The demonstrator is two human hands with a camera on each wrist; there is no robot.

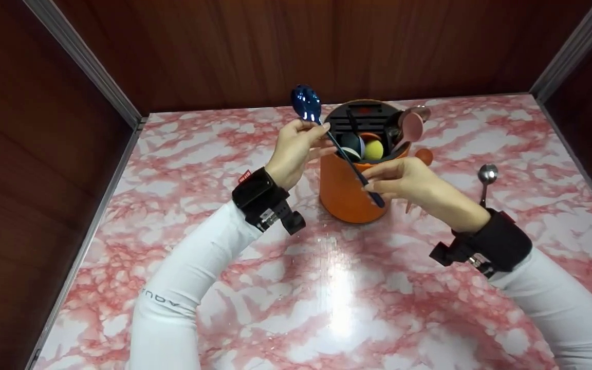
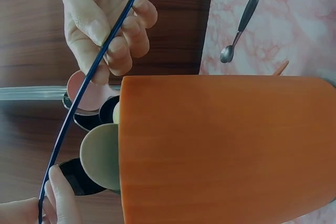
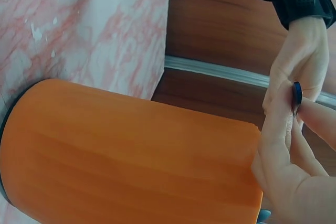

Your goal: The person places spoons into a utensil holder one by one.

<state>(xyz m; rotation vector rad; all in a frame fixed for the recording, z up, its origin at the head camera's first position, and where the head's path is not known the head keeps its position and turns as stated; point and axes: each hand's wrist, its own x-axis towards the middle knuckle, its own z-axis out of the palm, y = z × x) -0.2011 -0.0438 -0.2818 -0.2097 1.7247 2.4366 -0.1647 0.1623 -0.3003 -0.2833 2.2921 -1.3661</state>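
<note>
Both hands hold a blue spoon [image 1: 345,154] slanted above an orange utensil holder [image 1: 342,195]. My left hand [image 1: 320,139] pinches the neck just under the shiny blue bowl. My right hand [image 1: 373,185] pinches the handle near its lower end, in front of the holder. In the left wrist view the thin blue handle [image 2: 79,103] runs from my right hand [image 2: 107,30] down to my left hand's fingertips [image 2: 55,192]. The right wrist view shows the handle's end [image 3: 297,93] between fingers beside the holder [image 3: 131,156].
The holder [image 2: 226,145] carries a pink spoon [image 1: 410,128], a yellow one [image 1: 373,150] and dark utensils. A silver spoon [image 1: 486,177] and an orange spoon [image 1: 423,155] lie on the pink marble table [image 1: 327,288] to the right. Wooden walls enclose three sides.
</note>
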